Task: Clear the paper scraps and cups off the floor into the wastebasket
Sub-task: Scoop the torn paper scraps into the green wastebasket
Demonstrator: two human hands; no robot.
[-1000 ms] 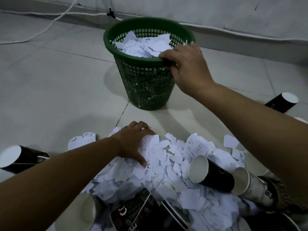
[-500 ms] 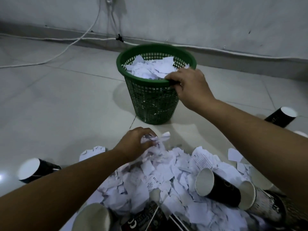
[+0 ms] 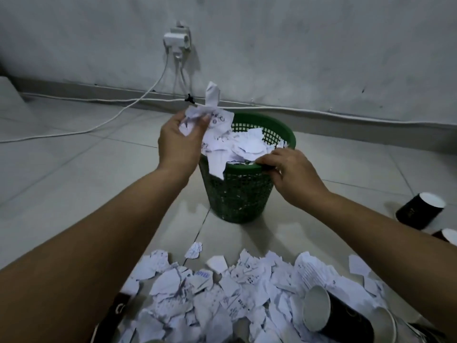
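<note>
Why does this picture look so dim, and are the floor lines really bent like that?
Head view: dim, flat light, soft shadow beside the basket; the wide lens bows the floor lines and stretches the forearms; the left hand and its scraps look slightly motion-blurred; the right hand is sharper.

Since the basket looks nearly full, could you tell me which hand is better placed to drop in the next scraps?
The left hand, probably: it already holds a bunch of paper scraps at the rim of the green wastebasket. The right hand grips that rim, steadying the basket.
</note>
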